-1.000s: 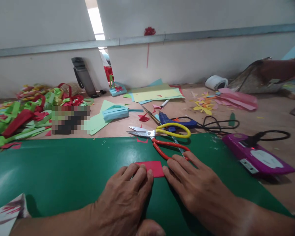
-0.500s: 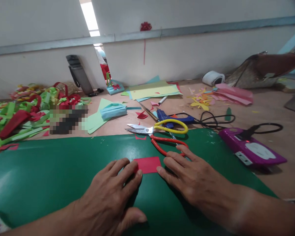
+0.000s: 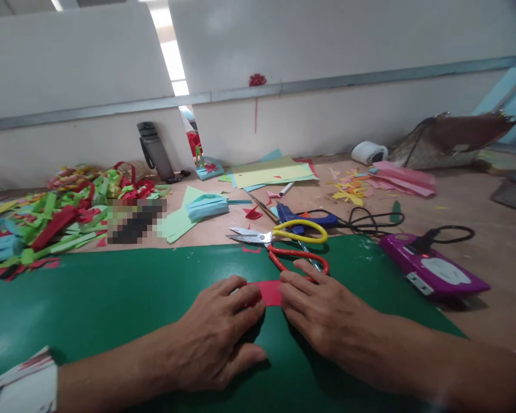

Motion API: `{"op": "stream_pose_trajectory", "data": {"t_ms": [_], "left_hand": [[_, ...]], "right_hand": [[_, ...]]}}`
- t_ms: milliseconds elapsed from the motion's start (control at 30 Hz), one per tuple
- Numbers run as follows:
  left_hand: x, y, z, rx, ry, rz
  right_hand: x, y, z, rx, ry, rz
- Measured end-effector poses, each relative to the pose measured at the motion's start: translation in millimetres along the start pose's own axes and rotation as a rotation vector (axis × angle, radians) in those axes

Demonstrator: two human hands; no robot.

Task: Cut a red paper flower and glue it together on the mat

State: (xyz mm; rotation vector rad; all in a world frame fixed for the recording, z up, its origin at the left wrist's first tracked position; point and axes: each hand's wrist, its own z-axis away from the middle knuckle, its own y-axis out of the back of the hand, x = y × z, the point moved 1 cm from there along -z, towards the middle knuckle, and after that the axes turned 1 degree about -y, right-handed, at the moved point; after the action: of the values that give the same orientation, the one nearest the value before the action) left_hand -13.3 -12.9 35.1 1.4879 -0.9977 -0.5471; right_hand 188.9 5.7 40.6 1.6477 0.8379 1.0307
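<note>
A small red paper piece (image 3: pixel 270 293) lies on the green mat (image 3: pixel 124 310), between my two hands. The fingertips of my left hand (image 3: pixel 227 332) press on its left end, with the thumb apart and resting on the mat. My right hand (image 3: pixel 322 312) has its fingers over the right end of the paper, and its thumb side is partly hidden. Just beyond, scissors with one yellow and one red handle (image 3: pixel 264 236) lie with their blades slightly apart, the red handle close to my right fingers.
A purple power socket (image 3: pixel 432 267) with a cable sits right. Behind the mat are a blue glue gun (image 3: pixel 292 217), a light-blue paper piece (image 3: pixel 207 207) and paper sheets (image 3: pixel 275 173). Paper scraps (image 3: pixel 64 221) heap up at left, near a grey bottle (image 3: pixel 157 156).
Both hands have come closer together over the red paper, covering more of its ends. The camera view has tilted up and shifted a little.
</note>
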Motion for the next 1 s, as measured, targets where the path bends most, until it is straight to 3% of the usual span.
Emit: {"op": "stream_pose_trajectory", "data": {"t_ms": [200, 400, 667, 900, 1000], "left_hand": [[-8, -1.3, -6, -0.044, -0.002, 0.071], [-13, -2.0, 2, -0.058, -0.025, -0.045], [-19, 1.1, 19, 0.029, -0.032, -0.049], [-21, -0.5, 14, 0.096, -0.019, 0.047], [-20, 0.2, 13, 0.111, -0.010, 0.063]], "right_hand": [[4, -6, 0, -0.067, -0.017, -0.078], [7, -10, 4, -0.024, 0.025, -0.029], [14, -2, 28, -0.003, 0.056, 0.029], [5, -3, 7, 0.214, 0.095, 0.272], [5, -8, 0, 0.216, 0.163, 0.294]]}}
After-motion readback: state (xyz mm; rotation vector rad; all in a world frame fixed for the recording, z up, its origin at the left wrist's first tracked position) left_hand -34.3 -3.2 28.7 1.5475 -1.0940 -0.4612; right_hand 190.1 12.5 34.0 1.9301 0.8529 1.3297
